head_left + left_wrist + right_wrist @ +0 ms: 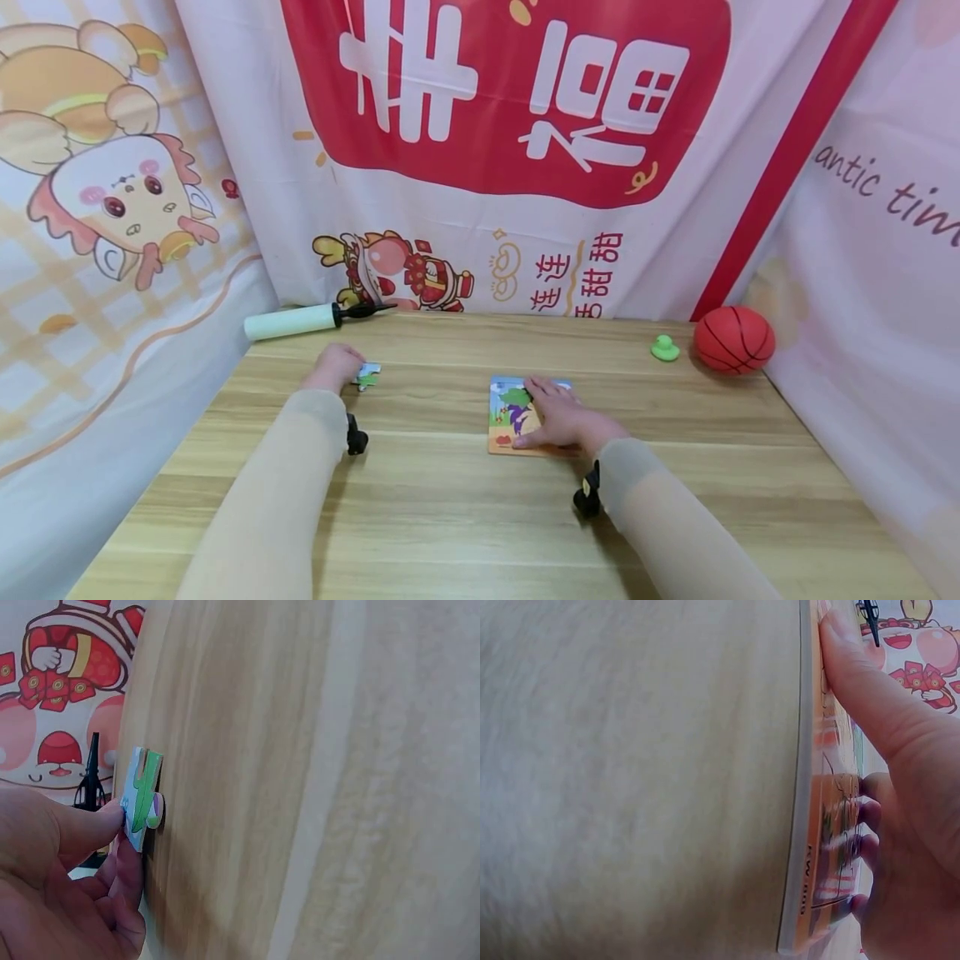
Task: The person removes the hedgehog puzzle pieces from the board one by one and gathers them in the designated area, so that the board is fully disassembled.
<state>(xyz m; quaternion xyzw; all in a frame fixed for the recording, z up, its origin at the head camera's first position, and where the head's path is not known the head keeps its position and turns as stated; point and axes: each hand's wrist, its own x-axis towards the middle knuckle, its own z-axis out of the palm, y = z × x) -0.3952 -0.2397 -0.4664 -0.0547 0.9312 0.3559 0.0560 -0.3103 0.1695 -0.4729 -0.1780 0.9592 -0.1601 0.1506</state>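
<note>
My left hand (334,368) pinches a jigsaw piece (141,796) by its edge between thumb and fingers, at the left of the table. Light blue and green show on the piece, which is tilted close over the wood in the left wrist view. To the right, my right hand (558,417) rests spread on a square jigsaw puzzle (502,417), thumb at its near side and fingers across the picture. Seen from the right wrist, the puzzle's frame (799,825) lies flat on the table, and cut lines run through its picture. The hand hides much of the picture.
A pale green hand pump (292,322) with a black nozzle lies at the table's back left. At the back right sit a small green rubber duck (664,348) and a red toy basketball (733,340). Printed cloth (480,242) hangs behind the wooden table (442,500).
</note>
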